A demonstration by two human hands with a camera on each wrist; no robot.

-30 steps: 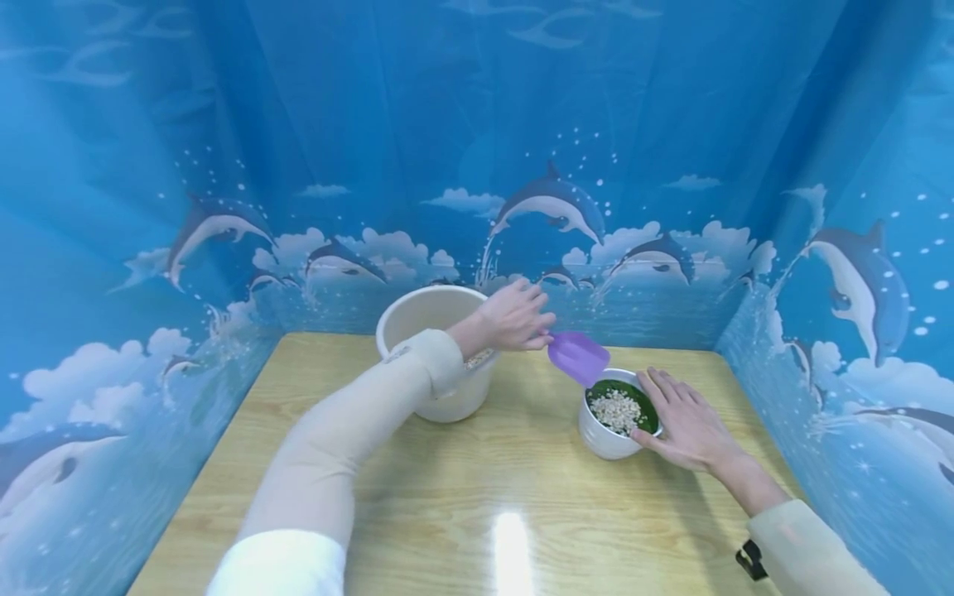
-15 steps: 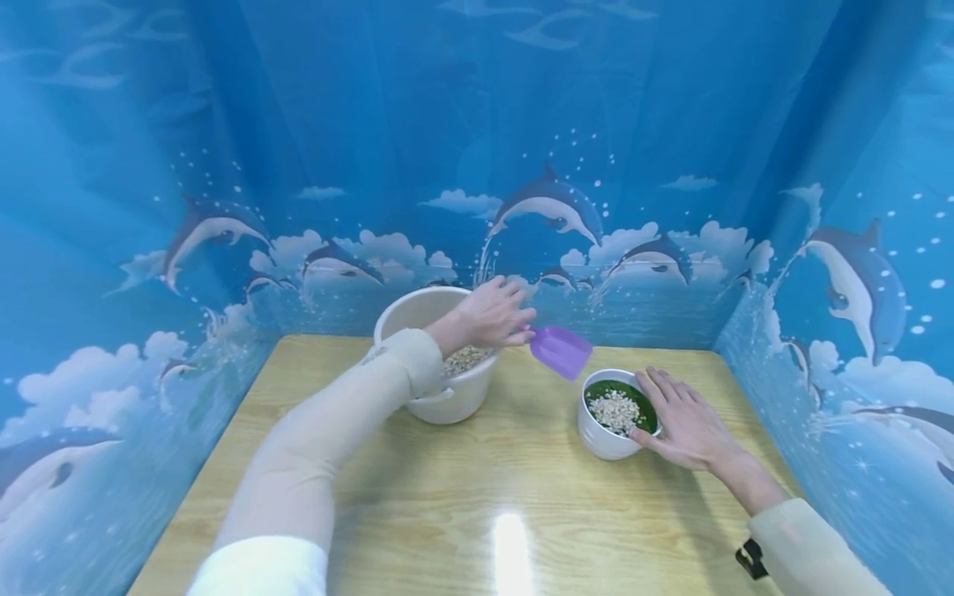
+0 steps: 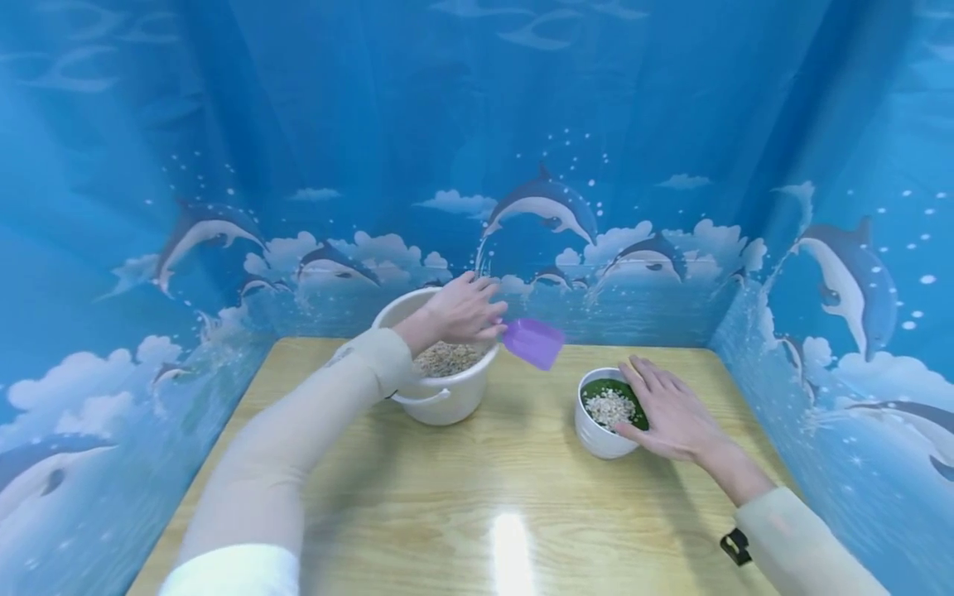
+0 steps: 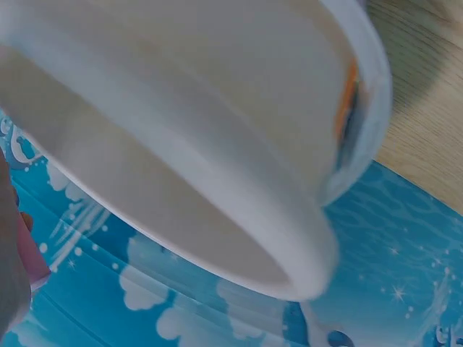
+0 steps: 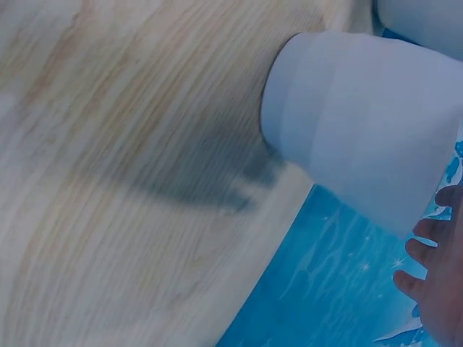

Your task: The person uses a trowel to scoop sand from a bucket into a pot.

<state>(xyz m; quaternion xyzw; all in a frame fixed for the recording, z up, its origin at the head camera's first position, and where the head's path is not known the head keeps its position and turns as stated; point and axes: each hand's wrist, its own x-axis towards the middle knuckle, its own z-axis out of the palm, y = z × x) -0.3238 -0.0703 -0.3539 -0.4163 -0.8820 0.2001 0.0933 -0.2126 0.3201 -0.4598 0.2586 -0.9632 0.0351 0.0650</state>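
Observation:
My left hand (image 3: 460, 310) grips the handle of a translucent purple scoop (image 3: 534, 343) above the right rim of a white bucket (image 3: 455, 401). The scoop's blade points right, over the table, and looks bare. Pale, coarse granules (image 3: 447, 359) lie inside the bucket. On the right, a white pot (image 3: 602, 439) holds dark green material with a heap of pale granules on top. My right hand (image 3: 671, 418) rests at the pot's right rim, fingers extended and thumb on the near edge. The right wrist view shows the pot's ribbed side (image 5: 362, 123) beside those fingers (image 5: 412, 285).
A light wood table (image 3: 417, 505) carries both containers. Blue curtains (image 3: 417, 165) printed with dolphins enclose its back and sides. The bucket's handle (image 3: 423, 399) hangs down at its front. A black strap (image 3: 736, 547) shows under the right sleeve.
My left hand has moved left with the scoop, away from above the pot and over to the bucket. The right hand has stayed at the pot.

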